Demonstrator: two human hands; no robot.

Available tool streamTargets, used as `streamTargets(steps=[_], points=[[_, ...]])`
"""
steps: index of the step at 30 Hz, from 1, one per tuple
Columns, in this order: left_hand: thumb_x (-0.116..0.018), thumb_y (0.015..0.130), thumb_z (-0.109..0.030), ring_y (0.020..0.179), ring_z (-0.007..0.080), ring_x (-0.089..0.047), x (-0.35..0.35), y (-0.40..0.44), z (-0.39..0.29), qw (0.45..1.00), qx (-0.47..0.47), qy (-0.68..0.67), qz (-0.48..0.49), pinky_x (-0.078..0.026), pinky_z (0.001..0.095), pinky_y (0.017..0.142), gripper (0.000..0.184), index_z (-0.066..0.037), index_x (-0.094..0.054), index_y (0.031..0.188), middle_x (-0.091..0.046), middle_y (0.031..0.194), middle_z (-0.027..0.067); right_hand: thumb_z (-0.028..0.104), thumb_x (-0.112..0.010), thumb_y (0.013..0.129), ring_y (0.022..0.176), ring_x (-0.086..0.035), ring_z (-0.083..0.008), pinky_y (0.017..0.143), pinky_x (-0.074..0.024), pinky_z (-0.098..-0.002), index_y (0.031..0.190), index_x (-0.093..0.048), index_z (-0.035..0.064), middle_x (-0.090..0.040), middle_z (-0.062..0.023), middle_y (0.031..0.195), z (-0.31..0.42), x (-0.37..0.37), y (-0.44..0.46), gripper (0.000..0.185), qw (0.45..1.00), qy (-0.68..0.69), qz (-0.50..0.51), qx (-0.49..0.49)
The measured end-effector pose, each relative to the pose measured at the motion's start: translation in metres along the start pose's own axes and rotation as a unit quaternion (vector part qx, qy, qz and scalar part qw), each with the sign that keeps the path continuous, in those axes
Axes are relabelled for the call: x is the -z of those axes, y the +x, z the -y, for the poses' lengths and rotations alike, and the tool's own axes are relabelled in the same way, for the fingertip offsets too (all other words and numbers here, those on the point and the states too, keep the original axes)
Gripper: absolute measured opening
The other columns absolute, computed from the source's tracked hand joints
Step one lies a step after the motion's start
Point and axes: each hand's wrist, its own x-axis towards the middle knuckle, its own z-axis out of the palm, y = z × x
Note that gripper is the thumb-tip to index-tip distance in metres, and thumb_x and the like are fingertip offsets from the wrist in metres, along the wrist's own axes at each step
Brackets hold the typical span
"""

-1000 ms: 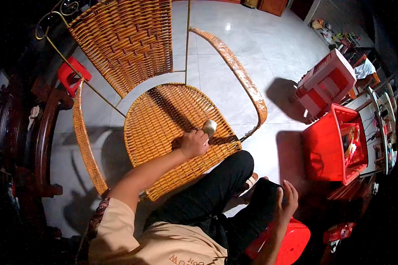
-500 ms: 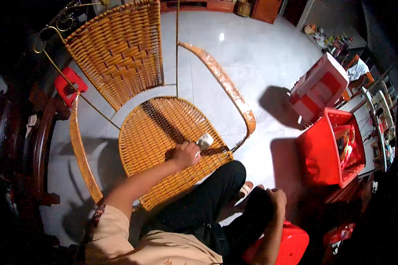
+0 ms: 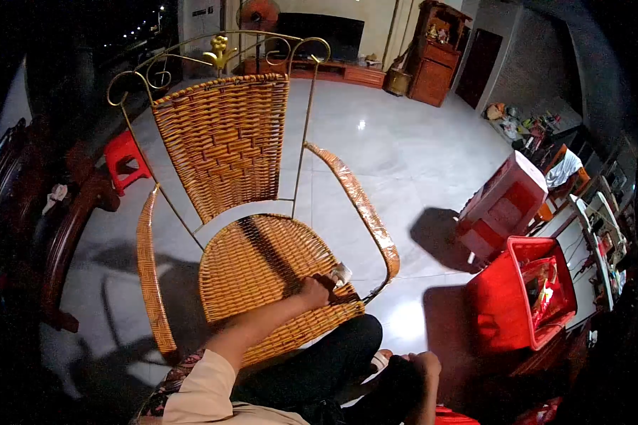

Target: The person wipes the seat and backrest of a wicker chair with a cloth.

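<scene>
My left hand [image 3: 315, 292] is closed on a small whitish block-like thing [image 3: 342, 274], low over the right part of the woven seat [image 3: 244, 258]. Whether it is a folded cloth or a brush head, I cannot tell. The seat belongs to a brown wicker armchair with a woven backrest [image 3: 223, 134], a thin metal frame and two wrapped armrests. Shiny clear film seems to cover the right armrest [image 3: 361, 202]. My right hand [image 3: 425, 363] rests at my right knee, its fingers curled; anything inside them is hidden.
A red bin [image 3: 500, 312] with packets inside stands at the right, near a pink and red plastic stool [image 3: 503, 205]. Another red stool [image 3: 126, 161] is behind the chair's left side. Dark carved wooden furniture [image 3: 60, 248] lines the left.
The view has tilted up, so the backrest top and far wall now show. My left hand has shifted toward the seat's right edge with the whitish thing. My right hand stays at the knee.
</scene>
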Motion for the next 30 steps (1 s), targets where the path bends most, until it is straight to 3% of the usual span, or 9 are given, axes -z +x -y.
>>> streamTargets(steps=[7,9,11,14,16,21,24,25,30], points=[[-0.060,0.079,-0.046,0.060,0.0231,-0.058,-0.028,0.000,-0.001,0.990,0.019,-0.003,-0.139,-0.045,0.0427,0.056,0.040,-0.008,-0.068,0.070,-0.061,0.064,0.0077,0.051,-0.062,0.076,0.101,-0.061,-0.0327,0.085,-0.0482,-0.0401,0.099,-0.067,0.0035,-0.064,-0.0183,0.105,0.014,0.005,-0.006,0.053,0.999,-0.037,0.003,-0.022],[-0.059,0.080,-0.044,0.060,0.0241,-0.058,-0.004,-0.015,-0.004,0.994,0.029,-0.014,-0.107,-0.045,0.0419,0.056,0.039,-0.007,-0.067,0.069,-0.060,0.063,0.0083,0.055,-0.060,0.076,0.103,-0.060,-0.0325,0.086,-0.0475,-0.0406,0.103,-0.067,0.0055,-0.062,-0.0177,0.110,0.005,-0.004,0.008,0.056,0.994,-0.085,0.037,0.065],[-0.058,0.081,-0.042,0.060,0.0251,-0.058,0.004,-0.021,-0.006,0.996,0.038,-0.024,-0.076,-0.046,0.0411,0.055,0.038,-0.006,-0.066,0.068,-0.059,0.061,0.0090,0.056,-0.059,0.076,0.104,-0.059,-0.0322,0.087,-0.0470,-0.0405,0.103,-0.067,0.0061,-0.062,-0.0174,0.111,0.013,0.008,-0.013,0.057,0.996,-0.074,0.036,0.041],[-0.059,0.080,-0.035,0.068,0.0269,-0.058,-0.006,-0.034,0.001,0.993,0.006,-0.060,-0.103,-0.046,0.0407,0.055,0.028,-0.007,-0.065,0.076,-0.059,0.070,0.0098,0.056,-0.058,0.077,0.106,-0.058,-0.0316,0.089,-0.0463,-0.0399,0.103,-0.067,0.0068,-0.061,-0.0170,0.113,0.019,0.013,-0.020,0.057,0.996,-0.074,0.045,0.020],[-0.061,0.077,-0.028,0.078,0.0283,-0.057,-0.017,-0.056,0.003,0.958,-0.039,-0.129,-0.253,-0.046,0.0433,0.056,0.023,-0.007,-0.063,0.089,-0.056,0.084,0.0121,0.056,-0.058,0.078,0.107,-0.058,-0.0313,0.089,-0.0460,-0.0395,0.103,-0.067,0.0069,-0.061,-0.0169,0.114,0.019,0.012,-0.020,0.056,0.995,-0.083,0.056,0.025],[-0.060,0.076,-0.027,0.078,0.0302,-0.057,-0.022,-0.106,0.012,0.953,-0.095,-0.133,-0.255,-0.048,0.0444,0.061,0.044,-0.012,-0.053,0.117,-0.053,0.094,0.0111,0.057,-0.057,0.078,0.103,-0.060,-0.0305,0.086,-0.0477,-0.0402,0.099,-0.068,0.0071,-0.063,-0.0160,0.108,0.008,0.004,-0.011,0.055,0.992,-0.107,0.029,0.065],[-0.061,0.079,-0.030,0.079,0.0292,-0.057,-0.038,-0.115,0.016,0.964,-0.122,-0.119,-0.202,-0.049,0.0431,0.061,0.046,-0.012,-0.051,0.120,-0.054,0.096,0.0114,0.057,-0.057,0.078,0.098,-0.062,-0.0315,0.083,-0.0489,-0.0411,0.096,-0.069,0.0065,-0.065,-0.0162,0.103,0.007,0.004,-0.009,0.055,0.990,-0.124,0.000,0.073],[-0.061,0.079,-0.032,0.080,0.0283,-0.058,-0.049,-0.111,0.018,0.943,-0.157,-0.121,-0.266,-0.048,0.0426,0.059,0.049,-0.012,-0.050,0.122,-0.054,0.097,0.0119,0.059,-0.059,0.075,0.092,-0.064,-0.0314,0.077,-0.0510,-0.0411,0.091,-0.069,0.0069,-0.066,-0.0167,0.096,-0.001,-0.008,0.006,0.055,0.984,-0.137,-0.036,0.110],[-0.063,0.075,-0.027,0.074,0.0281,-0.056,-0.044,-0.113,0.011,0.938,-0.130,-0.145,-0.287,-0.047,0.0416,0.059,0.039,-0.008,-0.056,0.109,-0.052,0.090,0.0107,0.054,-0.056,0.080,0.085,-0.065,-0.0368,0.071,-0.0505,-0.0465,0.091,-0.069,0.0081,-0.067,-0.0184,0.091,-0.034,-0.040,0.078,0.049,0.971,-0.152,-0.010,0.185]])
